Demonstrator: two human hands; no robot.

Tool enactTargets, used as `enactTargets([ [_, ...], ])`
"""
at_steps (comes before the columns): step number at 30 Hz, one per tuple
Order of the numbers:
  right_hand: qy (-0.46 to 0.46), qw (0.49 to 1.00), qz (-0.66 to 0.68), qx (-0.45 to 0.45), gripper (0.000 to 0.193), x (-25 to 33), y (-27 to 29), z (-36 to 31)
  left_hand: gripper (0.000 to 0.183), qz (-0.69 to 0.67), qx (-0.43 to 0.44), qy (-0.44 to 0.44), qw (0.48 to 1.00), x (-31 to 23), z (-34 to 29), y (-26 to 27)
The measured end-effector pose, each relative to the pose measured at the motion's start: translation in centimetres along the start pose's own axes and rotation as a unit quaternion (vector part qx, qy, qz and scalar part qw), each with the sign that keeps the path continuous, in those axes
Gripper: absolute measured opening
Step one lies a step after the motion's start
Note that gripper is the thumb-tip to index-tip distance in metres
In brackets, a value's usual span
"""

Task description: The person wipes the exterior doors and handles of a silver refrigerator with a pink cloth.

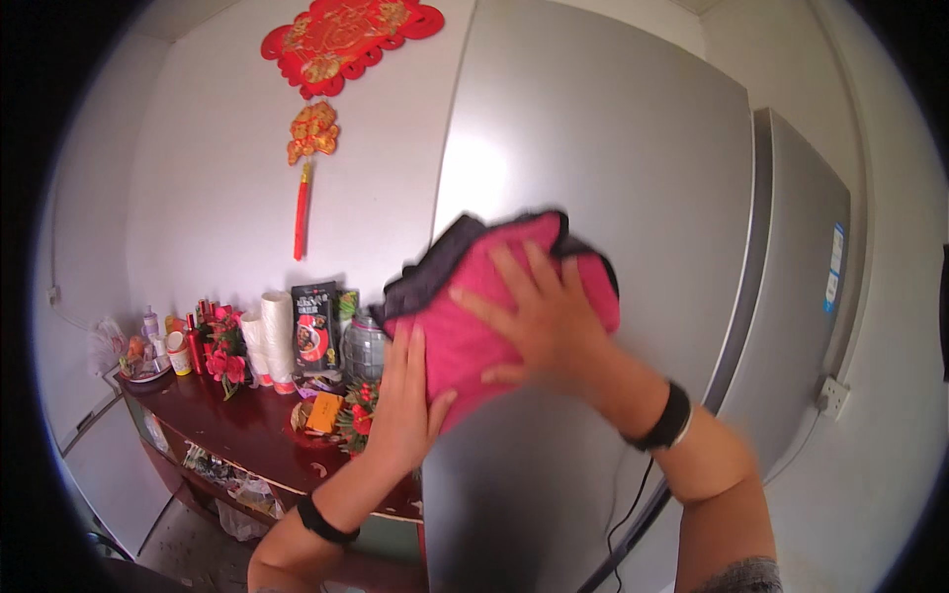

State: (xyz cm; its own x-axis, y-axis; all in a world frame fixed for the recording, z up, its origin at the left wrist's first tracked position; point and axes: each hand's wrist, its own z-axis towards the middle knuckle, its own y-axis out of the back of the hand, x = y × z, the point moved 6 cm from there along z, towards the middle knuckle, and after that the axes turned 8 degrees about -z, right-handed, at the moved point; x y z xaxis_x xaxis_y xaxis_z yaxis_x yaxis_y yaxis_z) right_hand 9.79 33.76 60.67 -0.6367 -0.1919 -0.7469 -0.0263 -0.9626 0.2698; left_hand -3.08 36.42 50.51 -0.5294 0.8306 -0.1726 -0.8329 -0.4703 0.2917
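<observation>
The two forearms come up from the lower edge, a black band (324, 520) round the left wrist and another dark band (662, 420) round the right; a bit of grey sleeve (743, 575) shows at the right elbow. The right hand (554, 321) lies on a pink cloth (465, 366) with a dark border, its grip slack, fingers spread across the near face. The left hand (400, 410) is at the cloth's lower left edge, fingers together and thumb apart — whether that grip pinches the fabric, I cannot tell. The cloth is raised, bunched and slightly blurred, in front of a tall silver-grey refrigerator (603, 128); whether it touches the metal cannot be made out. A dark cord (633, 509) hangs low by the refrigerator, and a white socket (835, 397) sits on the wall to the right.

Left of the refrigerator stands a dark red bench (213, 410). Near its right end are red flowers with green leaves (358, 417) and an orange packet (324, 412); behind them, a clear jar (364, 354) beside a black pouch (316, 331). Farther left come white rolls (278, 331), pink-red flowers (227, 356) and red bottles (194, 341). On the wall behind — high up — hangs a red and gold ornament (346, 42).
</observation>
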Motion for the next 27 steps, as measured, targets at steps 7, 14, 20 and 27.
enactTargets([
  [7,-0.096,0.987,0.069,0.110,0.069,9.8,-4.7,-15.1,0.057,0.172,0.110,-0.050,0.978,-2.3,-11.9,-5.4],
  [14,-0.191,0.979,0.019,0.062,0.074,-3.0,-1.4,-14.2,0.077,0.209,0.104,-0.051,0.971,-6.7,-2.2,-8.6],
  [20,-0.227,0.970,0.003,-0.090,0.080,-11.1,1.9,-12.0,0.070,0.227,-0.028,-0.093,0.969,-12.2,6.5,-9.7],
  [27,-0.393,0.906,0.132,-0.089,0.073,-5.8,-2.3,-23.4,0.052,0.190,0.045,-0.126,0.973,-12.9,0.2,-15.1],
])
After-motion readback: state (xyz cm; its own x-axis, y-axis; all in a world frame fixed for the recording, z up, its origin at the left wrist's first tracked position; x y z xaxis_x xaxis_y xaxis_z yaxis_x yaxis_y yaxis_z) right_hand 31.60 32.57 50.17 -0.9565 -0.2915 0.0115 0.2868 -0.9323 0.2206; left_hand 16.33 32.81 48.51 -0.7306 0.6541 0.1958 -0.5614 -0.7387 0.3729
